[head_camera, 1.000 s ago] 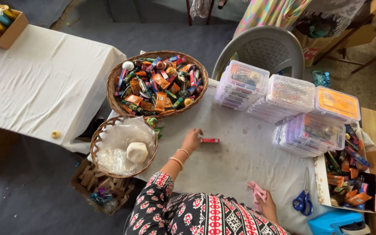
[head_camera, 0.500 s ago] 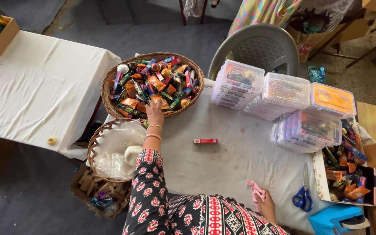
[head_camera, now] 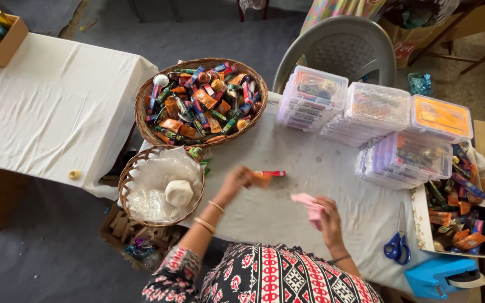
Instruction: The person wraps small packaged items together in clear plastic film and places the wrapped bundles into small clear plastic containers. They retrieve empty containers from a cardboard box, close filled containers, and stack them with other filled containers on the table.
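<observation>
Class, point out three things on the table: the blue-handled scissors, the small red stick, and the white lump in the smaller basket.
blue-handled scissors (head_camera: 398, 242), head view, on the blue handles.
small red stick (head_camera: 270, 173), head view, on its middle.
white lump (head_camera: 179, 192), head view, on its top.

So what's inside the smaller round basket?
The smaller wicker basket holds crumpled clear plastic and a pale round lump resting on it. Whatever lies beneath the plastic is covered, so it cannot be seen.
</observation>
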